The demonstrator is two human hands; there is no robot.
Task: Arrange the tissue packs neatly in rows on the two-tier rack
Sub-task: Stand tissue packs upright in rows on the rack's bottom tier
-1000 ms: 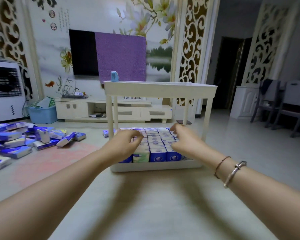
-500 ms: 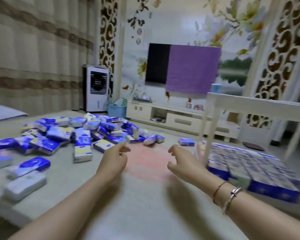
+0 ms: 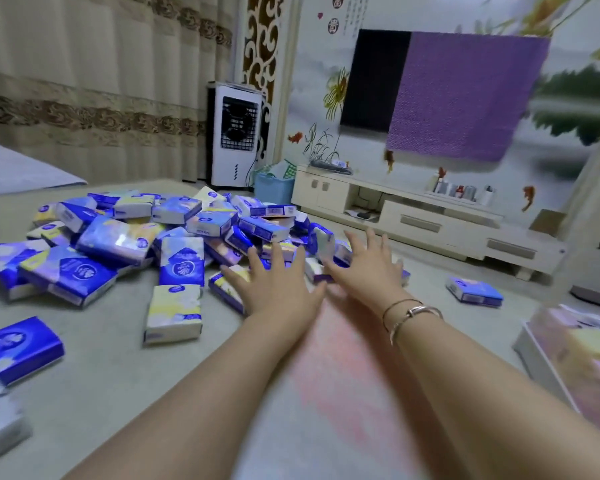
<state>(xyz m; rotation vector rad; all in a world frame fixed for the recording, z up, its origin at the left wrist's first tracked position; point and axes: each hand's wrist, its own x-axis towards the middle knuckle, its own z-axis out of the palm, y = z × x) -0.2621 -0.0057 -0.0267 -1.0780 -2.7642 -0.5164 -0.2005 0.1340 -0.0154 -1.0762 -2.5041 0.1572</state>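
Currently left hand [image 3: 278, 289] and right hand [image 3: 364, 268] both splayed, fingers straight, gripping nothing, over loose tissue packs [image 3: 174, 237] pile on floor [image 3: 118, 375].

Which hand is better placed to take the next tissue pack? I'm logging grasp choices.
Left, marginally. The left hand hovers open with its fingers over packs at the near edge of the pile. The right hand is open too, reaching the pile's sparser right end.

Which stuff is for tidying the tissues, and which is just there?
For the job: heap of blue and white plastic-wrapped tissue packs; lone blue pack; left hand; right hand.
Just there: white air cooler; blue plastic basket; cream TV cabinet.
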